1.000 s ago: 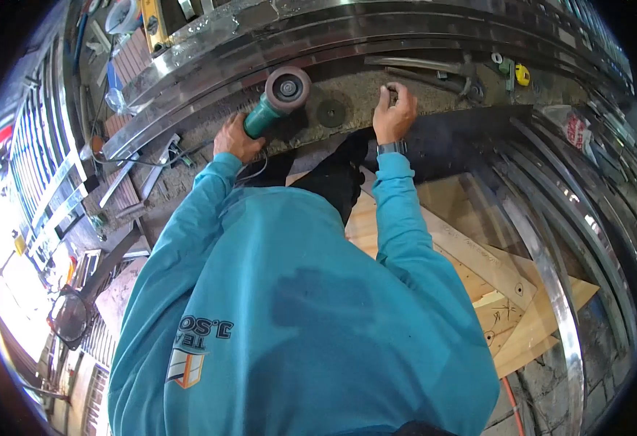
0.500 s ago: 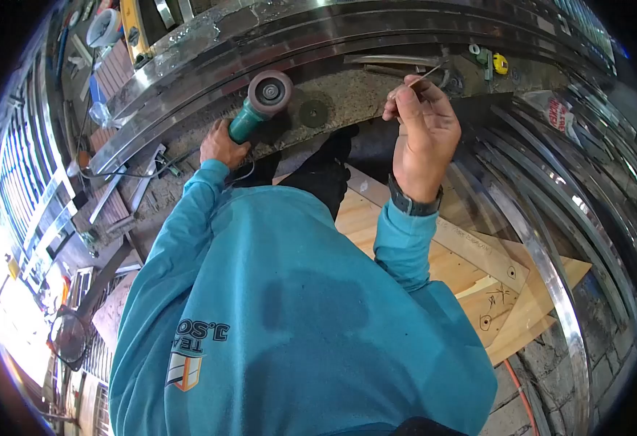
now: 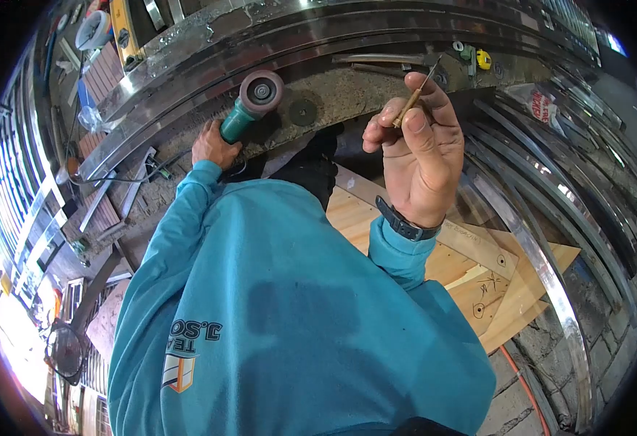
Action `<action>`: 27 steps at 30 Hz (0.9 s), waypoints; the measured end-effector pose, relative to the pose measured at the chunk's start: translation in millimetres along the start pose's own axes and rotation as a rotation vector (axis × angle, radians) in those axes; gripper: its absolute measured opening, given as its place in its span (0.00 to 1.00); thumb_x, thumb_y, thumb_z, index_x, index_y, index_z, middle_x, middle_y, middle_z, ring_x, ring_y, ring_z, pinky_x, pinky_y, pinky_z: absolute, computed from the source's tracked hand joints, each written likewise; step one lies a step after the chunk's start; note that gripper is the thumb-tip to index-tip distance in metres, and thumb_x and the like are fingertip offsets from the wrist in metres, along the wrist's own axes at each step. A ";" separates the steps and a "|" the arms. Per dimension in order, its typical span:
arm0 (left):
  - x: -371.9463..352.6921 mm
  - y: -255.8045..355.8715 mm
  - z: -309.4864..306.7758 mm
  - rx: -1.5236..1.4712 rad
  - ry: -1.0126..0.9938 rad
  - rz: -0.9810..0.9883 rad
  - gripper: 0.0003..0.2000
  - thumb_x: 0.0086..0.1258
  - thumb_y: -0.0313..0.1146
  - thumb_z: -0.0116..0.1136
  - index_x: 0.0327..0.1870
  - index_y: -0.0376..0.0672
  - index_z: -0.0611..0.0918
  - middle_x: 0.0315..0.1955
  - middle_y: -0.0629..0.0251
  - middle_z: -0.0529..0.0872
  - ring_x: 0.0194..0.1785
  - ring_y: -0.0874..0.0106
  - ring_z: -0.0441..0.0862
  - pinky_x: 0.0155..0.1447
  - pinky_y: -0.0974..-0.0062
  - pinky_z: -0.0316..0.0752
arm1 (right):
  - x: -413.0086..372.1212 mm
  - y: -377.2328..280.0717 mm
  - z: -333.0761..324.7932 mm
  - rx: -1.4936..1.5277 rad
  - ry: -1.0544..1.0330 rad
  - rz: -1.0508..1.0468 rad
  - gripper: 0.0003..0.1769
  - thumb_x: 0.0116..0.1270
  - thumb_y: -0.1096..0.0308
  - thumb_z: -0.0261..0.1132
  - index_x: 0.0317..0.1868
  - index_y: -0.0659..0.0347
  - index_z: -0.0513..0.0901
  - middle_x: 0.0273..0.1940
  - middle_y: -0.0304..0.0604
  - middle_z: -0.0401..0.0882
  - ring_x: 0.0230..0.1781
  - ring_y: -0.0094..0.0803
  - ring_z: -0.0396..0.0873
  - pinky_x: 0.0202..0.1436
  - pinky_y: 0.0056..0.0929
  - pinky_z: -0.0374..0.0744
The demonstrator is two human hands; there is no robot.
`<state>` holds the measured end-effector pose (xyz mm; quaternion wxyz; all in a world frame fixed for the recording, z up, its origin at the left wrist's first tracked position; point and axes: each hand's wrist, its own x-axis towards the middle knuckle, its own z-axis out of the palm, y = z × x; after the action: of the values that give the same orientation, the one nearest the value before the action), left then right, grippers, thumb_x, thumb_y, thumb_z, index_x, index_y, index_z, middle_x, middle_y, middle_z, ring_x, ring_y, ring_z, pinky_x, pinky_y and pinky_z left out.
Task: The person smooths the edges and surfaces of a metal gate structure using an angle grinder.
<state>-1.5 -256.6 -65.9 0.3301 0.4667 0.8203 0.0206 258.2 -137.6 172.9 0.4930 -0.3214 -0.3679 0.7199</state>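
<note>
My left hand (image 3: pixel 215 147) is wrapped round the green body of an angle grinder (image 3: pixel 237 123). The grinder's round brown disc (image 3: pixel 269 78) faces up, with its hub showing in the middle. Raised at the right, my right hand (image 3: pixel 431 163) pinches a thin pointed tool (image 3: pixel 405 109) between thumb and fingers. That tool has a light brown handle and a fine dark tip pointing up. A loose dark disc (image 3: pixel 303 112) lies on the rough ledge (image 3: pixel 347 93) between the two hands.
Long curved metal strips (image 3: pixel 275 45) run across the far side, and more strips (image 3: pixel 543 269) lie at the right. A yellow tape measure (image 3: pixel 484 59) sits at the back right. Marked plywood (image 3: pixel 355 218) lies below. The grinder's cord (image 3: pixel 126 179) trails left.
My right hand has turned and come nearer, and the thin tool now points more upward with its handle showing. My left hand still grips the grinder. The view has shifted slightly.
</note>
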 end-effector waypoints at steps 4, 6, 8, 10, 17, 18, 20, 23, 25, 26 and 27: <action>0.7 1.0 -1.0 -0.018 -0.018 -0.004 0.32 0.54 0.45 0.71 0.61 0.42 0.78 0.59 0.51 0.81 0.61 0.50 0.80 0.66 0.55 0.76 | 3.6 3.2 4.7 0.020 0.016 0.023 0.16 0.72 0.71 0.64 0.58 0.66 0.77 0.34 0.48 0.85 0.32 0.34 0.85 0.34 0.31 0.83; 1.3 0.5 0.5 -0.016 -0.019 -0.019 0.32 0.55 0.45 0.71 0.61 0.42 0.78 0.59 0.52 0.81 0.62 0.50 0.79 0.66 0.55 0.75 | 13.0 23.4 -11.1 -0.067 0.073 0.080 0.12 0.72 0.73 0.58 0.53 0.65 0.78 0.33 0.48 0.83 0.29 0.32 0.83 0.32 0.30 0.81; 2.0 -2.2 3.2 -0.019 0.005 0.003 0.32 0.55 0.46 0.71 0.61 0.42 0.78 0.59 0.53 0.81 0.63 0.51 0.79 0.67 0.56 0.75 | 21.6 59.9 -39.2 -0.216 0.168 0.188 0.08 0.72 0.73 0.58 0.48 0.64 0.78 0.30 0.44 0.82 0.26 0.29 0.80 0.29 0.26 0.77; -0.5 -2.2 2.6 0.007 -0.010 -0.026 0.33 0.55 0.47 0.71 0.62 0.42 0.78 0.60 0.53 0.80 0.63 0.52 0.78 0.67 0.57 0.74 | 20.9 101.4 -70.4 -0.278 0.199 0.266 0.07 0.72 0.72 0.60 0.47 0.64 0.79 0.30 0.43 0.82 0.26 0.28 0.79 0.29 0.25 0.76; 4.0 -3.8 2.6 0.003 -0.028 0.019 0.34 0.54 0.49 0.71 0.62 0.42 0.78 0.60 0.52 0.80 0.64 0.51 0.78 0.67 0.57 0.74 | 11.3 183.9 -89.4 -1.035 0.082 -0.039 0.07 0.68 0.68 0.66 0.37 0.63 0.83 0.30 0.45 0.82 0.27 0.37 0.80 0.33 0.36 0.77; 3.7 -5.3 5.6 0.002 -0.013 0.017 0.34 0.54 0.49 0.71 0.62 0.42 0.78 0.60 0.53 0.80 0.63 0.51 0.78 0.67 0.57 0.75 | 12.2 185.5 -85.5 -1.120 0.034 -0.153 0.07 0.67 0.68 0.67 0.37 0.63 0.83 0.30 0.47 0.82 0.28 0.41 0.81 0.35 0.38 0.78; 3.6 -10.2 11.9 0.004 -0.014 0.018 0.34 0.53 0.49 0.71 0.62 0.42 0.79 0.59 0.53 0.80 0.63 0.51 0.78 0.67 0.57 0.75 | 15.3 192.7 -85.0 -1.162 0.022 -0.153 0.06 0.65 0.68 0.69 0.37 0.62 0.83 0.31 0.49 0.81 0.31 0.45 0.81 0.37 0.40 0.78; 3.6 -7.2 7.3 0.003 0.001 0.029 0.34 0.54 0.49 0.71 0.62 0.42 0.79 0.59 0.54 0.81 0.63 0.52 0.79 0.67 0.57 0.75 | 21.8 206.2 -89.6 -1.171 0.027 -0.188 0.06 0.63 0.67 0.70 0.37 0.60 0.84 0.32 0.47 0.81 0.31 0.45 0.80 0.37 0.42 0.78; 3.6 -5.1 5.1 0.011 -0.014 0.021 0.34 0.54 0.49 0.71 0.62 0.42 0.79 0.59 0.54 0.81 0.63 0.52 0.79 0.67 0.57 0.76 | 24.6 213.5 -91.6 -1.169 0.039 -0.204 0.06 0.62 0.68 0.71 0.37 0.60 0.84 0.32 0.47 0.81 0.31 0.46 0.81 0.37 0.42 0.78; 3.8 -4.7 5.1 0.014 -0.020 0.014 0.35 0.54 0.50 0.71 0.63 0.42 0.78 0.59 0.54 0.81 0.62 0.52 0.79 0.67 0.57 0.76 | 25.6 216.7 -92.0 -1.167 0.044 -0.230 0.06 0.62 0.68 0.71 0.37 0.59 0.84 0.33 0.47 0.81 0.32 0.46 0.81 0.37 0.43 0.78; 4.2 -5.4 6.2 0.017 -0.023 0.015 0.35 0.54 0.50 0.71 0.63 0.42 0.78 0.59 0.54 0.81 0.62 0.52 0.79 0.67 0.57 0.76 | 26.1 219.4 -92.1 -1.166 0.048 -0.227 0.06 0.62 0.68 0.71 0.37 0.59 0.84 0.33 0.47 0.81 0.32 0.46 0.81 0.37 0.43 0.78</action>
<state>-3.5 -258.0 -74.7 0.3353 0.4760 0.8130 0.0110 222.4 -146.6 -63.6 0.3173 -0.5140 -0.7234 0.3344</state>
